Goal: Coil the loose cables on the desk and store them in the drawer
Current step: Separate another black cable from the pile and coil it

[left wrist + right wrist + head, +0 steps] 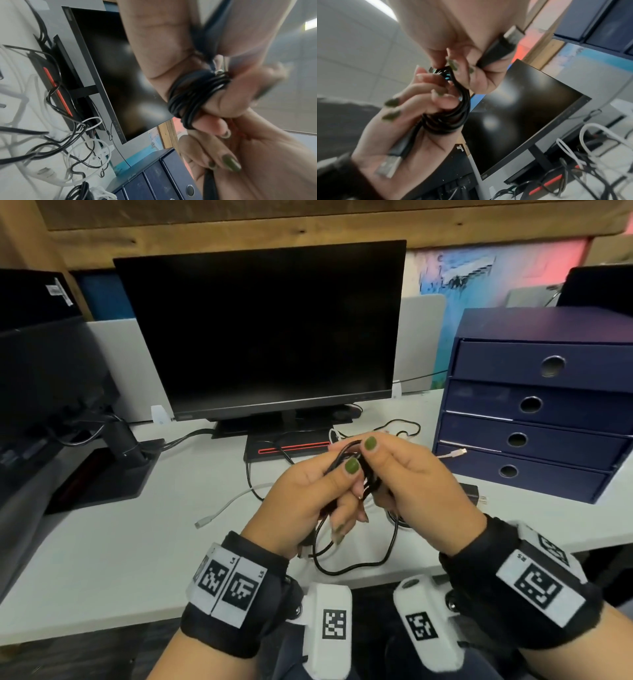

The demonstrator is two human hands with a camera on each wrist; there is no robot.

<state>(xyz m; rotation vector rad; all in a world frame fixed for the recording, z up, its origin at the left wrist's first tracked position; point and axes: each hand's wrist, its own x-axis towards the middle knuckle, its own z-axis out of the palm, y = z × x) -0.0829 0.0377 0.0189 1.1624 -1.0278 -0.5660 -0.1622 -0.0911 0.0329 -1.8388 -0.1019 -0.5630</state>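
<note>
black cable nearly coiled, drawer comes next

nearest the body, both hands are raised above the front edge of the bench (102, 559). the left hand (301, 505) has its grip closed around a bundle of black cable (193, 97), several loops wound about its fingers (212, 125), with a metal plug lying across the palm in the right wrist view. the right hand (411, 491) pinches the same cable at the top of the bundle, and a second dark plug (500, 50) shows beside its fingers. one slack loop of black cable hangs from the hands toward the bench edge.

so the step in hand looks like winding the first cable, close to finished. the next move likely calls for tucking the free end so the loops hold, then freeing one hand to pull a drawer.

further back, a white cable (233, 501) and more thin cables lie loose on the bench, not yet coiled. to the right stands the blue drawer box (534, 405), its four drawers all closed. behind is the dark monitor (260, 330).
</note>
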